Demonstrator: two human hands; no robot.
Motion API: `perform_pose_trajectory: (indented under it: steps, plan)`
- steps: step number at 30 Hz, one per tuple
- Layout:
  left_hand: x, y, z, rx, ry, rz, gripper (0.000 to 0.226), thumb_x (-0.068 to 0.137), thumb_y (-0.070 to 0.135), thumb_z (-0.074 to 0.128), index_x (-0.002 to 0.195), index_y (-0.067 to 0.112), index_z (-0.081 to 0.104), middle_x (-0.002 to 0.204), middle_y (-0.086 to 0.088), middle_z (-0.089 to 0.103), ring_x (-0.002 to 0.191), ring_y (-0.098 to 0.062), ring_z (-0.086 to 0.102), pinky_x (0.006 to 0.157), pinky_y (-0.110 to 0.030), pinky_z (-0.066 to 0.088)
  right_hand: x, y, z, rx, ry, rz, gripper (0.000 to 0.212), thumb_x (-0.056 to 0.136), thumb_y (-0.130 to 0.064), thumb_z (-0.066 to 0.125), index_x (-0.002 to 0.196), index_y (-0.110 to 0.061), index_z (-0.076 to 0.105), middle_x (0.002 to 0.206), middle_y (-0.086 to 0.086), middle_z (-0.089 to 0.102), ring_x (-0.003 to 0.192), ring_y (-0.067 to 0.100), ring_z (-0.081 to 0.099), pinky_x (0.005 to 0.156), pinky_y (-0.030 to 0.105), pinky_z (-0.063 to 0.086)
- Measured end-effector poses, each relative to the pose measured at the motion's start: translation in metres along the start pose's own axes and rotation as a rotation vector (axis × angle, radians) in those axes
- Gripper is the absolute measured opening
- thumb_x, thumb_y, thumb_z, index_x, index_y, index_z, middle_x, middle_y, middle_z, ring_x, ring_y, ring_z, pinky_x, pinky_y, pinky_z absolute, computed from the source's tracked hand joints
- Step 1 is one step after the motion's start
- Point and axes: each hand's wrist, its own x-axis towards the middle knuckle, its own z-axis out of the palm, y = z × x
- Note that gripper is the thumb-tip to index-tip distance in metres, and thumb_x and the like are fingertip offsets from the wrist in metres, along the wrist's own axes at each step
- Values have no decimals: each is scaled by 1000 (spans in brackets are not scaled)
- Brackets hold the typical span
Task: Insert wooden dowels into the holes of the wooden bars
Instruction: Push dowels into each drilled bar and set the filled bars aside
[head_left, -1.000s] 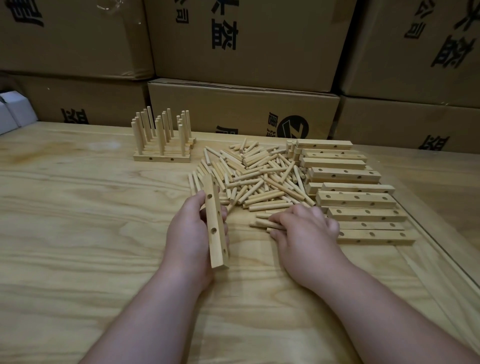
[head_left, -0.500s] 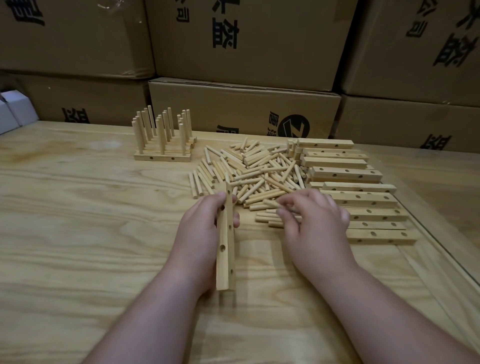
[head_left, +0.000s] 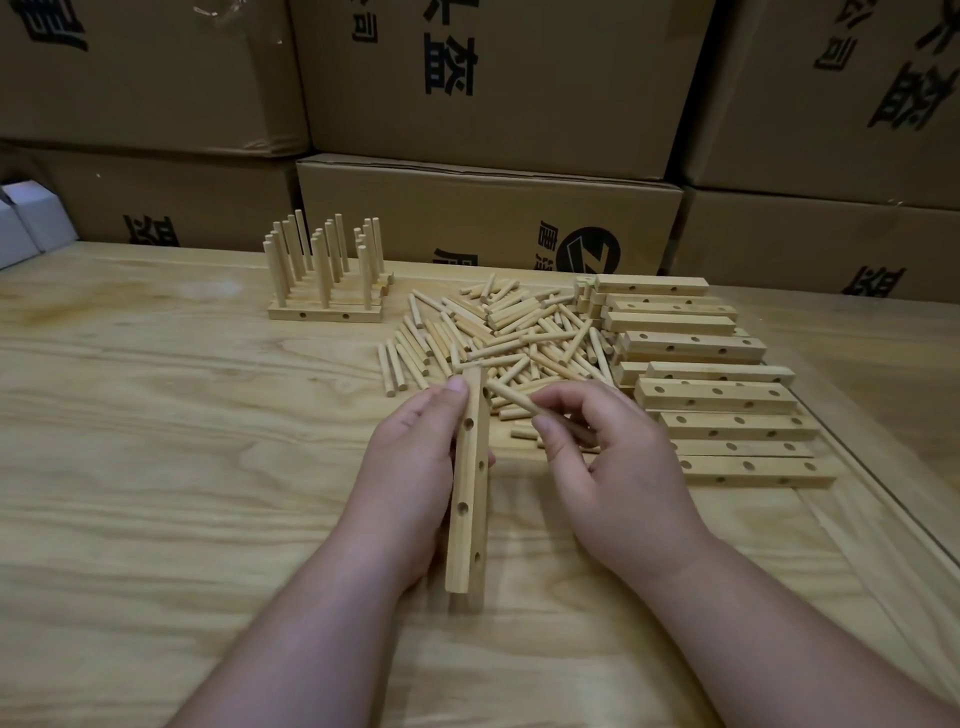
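Because the left hand (head_left: 415, 467) has its fingers curled round one bar (head_left: 467, 483) and stands it nearly on end just above the desk (head_left: 156, 441), with the far end toward 12 o'clock, the round holes (head_left: 469, 424) in the bar face up and to the right, where a peg can go in. I can see three holes on the top face and about three more on its side; none of them has a peg in it yet. The right hand (head_left: 608, 457), at 3 o'clock from the bar, pinches one peg (head_left: 511, 397) between thumb and fingers, and the peg's tip points at the top end of the bar, so I think it is meant for the hole near that end. It looks very near the bar, but I cannot tell if it touches. The pile of loose pegs (head_left: 509, 338) lies at 12 o'clock from the hands, close enough to grab; there are far too many to count. The empty bars (head_left: 717, 395) are stacked at 2 o'clock, about ten or eleven of them. The finished bars (head_left: 327, 291) stand at 11 o'clock, out of the way, about five in a row, each with three pegs standing up. Big cardboard boxes (head_left: 488, 223) sit behind the desk.
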Motion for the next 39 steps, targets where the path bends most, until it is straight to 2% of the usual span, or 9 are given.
perform_pose_trajectory:
  steps: [5,12,17,21,24,29,31,35,39]
  plan:
    - [3,-4,-2,-4,35,-9,30,100,43,58,80,31,77,65,0,65,57,-11,62,49,-23,49,1,1,0,26,-10,-12,18,95,-13,66,109,-21,73,98,-15,63,93,8,63,79,34,54]
    - [3,-6,-2,116,58,31,27,94,51,63,83,31,77,71,6,70,60,-6,60,64,-31,45,0,1,-1,-8,-48,36,16,95,-19,66,108,-28,68,100,-22,56,93,4,58,77,19,46]
    - [3,-6,-3,135,35,34,25,87,51,71,81,28,78,81,8,77,73,-3,65,71,-30,46,2,3,-1,6,-33,34,12,93,-16,69,103,-23,70,96,-22,58,93,5,59,78,20,49]
    - [2,-5,-3,87,-7,8,35,70,60,73,78,26,79,78,4,77,66,-3,67,61,-21,49,2,4,-3,0,-19,21,11,93,-17,70,102,-22,72,94,-21,60,93,4,61,80,15,47]
    - [2,-5,-4,56,-17,-13,33,73,55,76,76,23,79,73,2,75,60,-4,66,52,-18,49,3,4,-4,-7,-11,11,10,92,-18,70,101,-21,74,93,-20,62,91,4,61,79,12,46]
    - [2,-4,-4,48,-26,-4,43,64,58,79,85,21,81,76,3,75,64,-4,66,54,-16,49,3,4,-6,-67,-8,24,20,94,-30,61,93,-21,79,77,-25,59,84,-6,57,75,6,39]
    - [1,-5,-3,37,-50,-10,45,65,57,80,90,19,81,77,3,75,65,-5,66,55,-18,50,3,5,-7,-63,9,44,20,95,-28,61,90,-20,78,74,-26,57,83,-9,56,72,2,35]
    - [0,-3,-2,32,-65,2,44,67,57,77,93,21,82,79,4,77,68,-2,68,57,-16,50,3,3,-5,23,-3,69,5,94,-23,68,96,-24,73,85,-20,63,88,-2,61,72,7,42]
    - [1,-3,-4,66,-38,15,44,67,59,76,91,23,81,79,6,76,72,-2,67,63,-19,50,2,2,-3,28,-65,75,12,88,-18,75,99,-23,73,92,-20,63,91,4,63,73,15,49]
